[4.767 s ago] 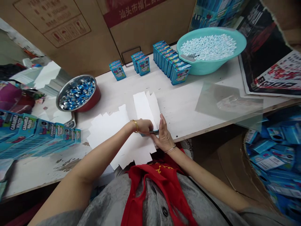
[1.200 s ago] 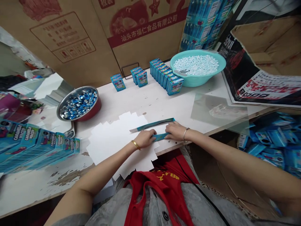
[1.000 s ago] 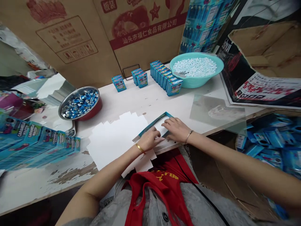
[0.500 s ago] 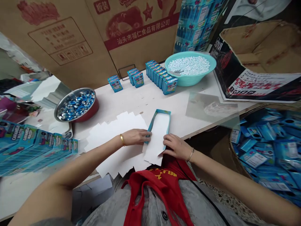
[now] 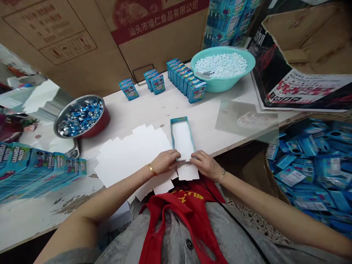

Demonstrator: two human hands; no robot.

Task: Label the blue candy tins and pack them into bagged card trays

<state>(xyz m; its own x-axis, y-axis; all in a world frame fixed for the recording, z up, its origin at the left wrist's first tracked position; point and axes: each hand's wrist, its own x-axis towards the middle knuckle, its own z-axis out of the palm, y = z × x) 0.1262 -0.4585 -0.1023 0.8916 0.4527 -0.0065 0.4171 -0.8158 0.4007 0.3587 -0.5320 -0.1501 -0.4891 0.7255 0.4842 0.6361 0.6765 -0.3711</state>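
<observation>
In front of my body lies a partly folded carton (image 5: 183,137), white inside with blue edges, its far wall and side walls standing up and a flat white flap pointing toward me. My left hand (image 5: 167,160) pinches the near end of its left wall. Opposite it, my right hand (image 5: 206,165) has its fingers closed on the near end of the right wall. Under my left forearm spreads a fanned stack of flat white card blanks (image 5: 132,150), some of them reaching the carton's left side.
Behind stand rows of small blue candy boxes (image 5: 197,92) and a turquoise basin (image 5: 224,86) of white pellets. A metal bowl (image 5: 106,123) holds blue foil-wrapped pieces. Larger blue boxes (image 5: 41,165) line the left. Below the table's right edge, a carton holds many blue packets (image 5: 310,165).
Both hands have drawn closer together at the near end of the carton. The carton has straightened, its side walls now more upright. The camera view has shifted slightly.
</observation>
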